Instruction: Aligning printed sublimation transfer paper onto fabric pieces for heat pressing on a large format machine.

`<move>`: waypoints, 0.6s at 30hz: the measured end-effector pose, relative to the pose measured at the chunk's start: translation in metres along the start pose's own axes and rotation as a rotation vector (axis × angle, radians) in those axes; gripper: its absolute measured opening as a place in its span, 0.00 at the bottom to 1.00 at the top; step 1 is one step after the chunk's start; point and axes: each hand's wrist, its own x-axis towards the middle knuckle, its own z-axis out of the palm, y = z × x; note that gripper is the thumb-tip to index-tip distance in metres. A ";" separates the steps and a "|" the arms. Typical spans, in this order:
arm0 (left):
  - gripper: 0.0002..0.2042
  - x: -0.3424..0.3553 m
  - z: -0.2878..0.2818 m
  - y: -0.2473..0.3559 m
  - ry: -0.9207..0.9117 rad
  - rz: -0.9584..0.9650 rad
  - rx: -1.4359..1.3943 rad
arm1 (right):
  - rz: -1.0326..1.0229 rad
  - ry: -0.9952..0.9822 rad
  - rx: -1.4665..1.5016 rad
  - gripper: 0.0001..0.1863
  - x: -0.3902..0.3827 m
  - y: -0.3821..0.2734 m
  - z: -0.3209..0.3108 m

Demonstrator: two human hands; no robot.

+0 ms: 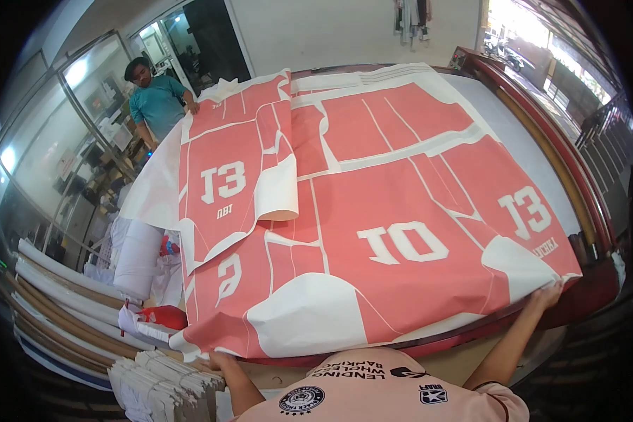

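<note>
A wide printed sheet [344, 204] with red and white jersey panels and mirrored numbers spreads over a large table. I cannot tell whether it is paper or cloth. My left hand [221, 361] is closed at its near left corner, with the fingers partly under the edge. Far out to the right, my right hand [545, 295] grips the near right corner. Between my hands the near edge hangs slightly over the table's front. A second printed sheet [221, 151] in the same colours overlaps the left side, its lower edge curling up.
A co-worker in a teal shirt [160, 105] stands at the far left, one hand at the second sheet's edge. Long rolls [63, 295] lie stacked at left. Folded white stacks [165, 387] stand near my left arm. A red-framed machine with a brown roller [555, 158] borders the right.
</note>
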 end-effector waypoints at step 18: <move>0.29 0.015 0.025 0.025 0.222 0.101 0.092 | 0.320 -0.322 0.024 0.25 -0.012 0.112 -0.084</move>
